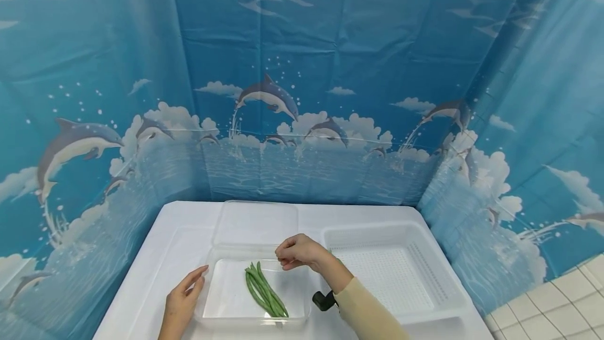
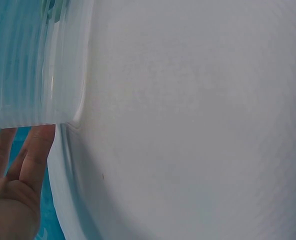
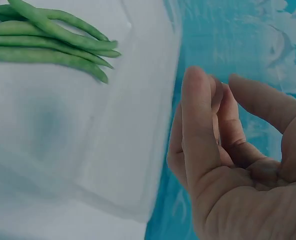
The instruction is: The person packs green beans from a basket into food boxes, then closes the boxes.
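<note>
To the right of the work, a white rectangular plastic basket with a perforated floor (image 1: 391, 279) is standing on a white-covered table (image 1: 158, 261), and the pale yellow right sleeve (image 1: 370, 311) is crossing in front of its near left part. A clear flat plastic lid (image 1: 257, 223) is lying on the far side, and a blue dolphin-printed curtain (image 1: 302, 30) is hanging behind. A bundle of slender green bean pods (image 1: 265, 291) is resting inside a clear rectangular plastic box (image 1: 226, 295), right of its middle.

The right hand (image 1: 302, 252) is hovering by the box's far right corner, its fingers bending loosely, thumb standing apart from the fingertips, gripping nothing visible. The left hand (image 1: 184, 295) is extending its fingers beside the box's left wall; whether they are touching it, one cannot tell.

The pods are looking smooth and slightly curved; the box's wall is showing fine ribs.
</note>
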Tool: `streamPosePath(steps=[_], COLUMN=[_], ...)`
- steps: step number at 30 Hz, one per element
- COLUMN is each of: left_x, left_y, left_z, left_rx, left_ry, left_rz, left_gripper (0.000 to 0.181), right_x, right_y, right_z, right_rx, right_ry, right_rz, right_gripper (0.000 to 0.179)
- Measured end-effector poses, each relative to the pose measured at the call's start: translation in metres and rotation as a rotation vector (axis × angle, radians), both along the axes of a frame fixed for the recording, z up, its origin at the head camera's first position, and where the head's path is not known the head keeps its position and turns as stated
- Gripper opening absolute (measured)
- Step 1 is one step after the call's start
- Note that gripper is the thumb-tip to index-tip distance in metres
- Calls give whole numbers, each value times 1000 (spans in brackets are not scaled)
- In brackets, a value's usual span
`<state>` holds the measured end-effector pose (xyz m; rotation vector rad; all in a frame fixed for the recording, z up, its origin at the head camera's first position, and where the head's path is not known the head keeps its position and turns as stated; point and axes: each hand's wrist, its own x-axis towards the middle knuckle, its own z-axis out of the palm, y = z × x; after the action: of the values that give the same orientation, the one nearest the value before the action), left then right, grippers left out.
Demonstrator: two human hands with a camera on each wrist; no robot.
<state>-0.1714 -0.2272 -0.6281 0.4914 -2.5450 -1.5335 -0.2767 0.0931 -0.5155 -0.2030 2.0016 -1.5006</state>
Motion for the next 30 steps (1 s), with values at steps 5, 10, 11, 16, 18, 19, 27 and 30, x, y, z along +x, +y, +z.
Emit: streamPosePath(steps=[5,10,11,16,18,19,27,30], left_x=[0,0,0,0,0,0,0,0], left_y=[-2,-1,-1,0,1,1,3,2], left_z=[1,2,1,0,1,1,4,4], left_rx=[1,-6,-8,-15,-17,-17,-13,-16], left_ry=[5,7,8,12,11,10,8,10], left_rz=[2,3,2,-8,-6,-3,11,11], left_gripper=[41,41,41,41,41,41,41,41], right_x=[-5,-8,-8,-6,-6,-7,-9,-9], right_y=[22,46,51,77,88,94,136,148], right_z=[12,16,17,19,19,20,15,9], right_rx=[-18,-28,-29,-30,-35,-36,-28,-1], right_ry=[12,16,17,23,27,29,32,18], right_rz=[-40,-84,-89,-131,-149,-155,-192,-220], right_gripper=[21,26,26,27,27,29,41,39])
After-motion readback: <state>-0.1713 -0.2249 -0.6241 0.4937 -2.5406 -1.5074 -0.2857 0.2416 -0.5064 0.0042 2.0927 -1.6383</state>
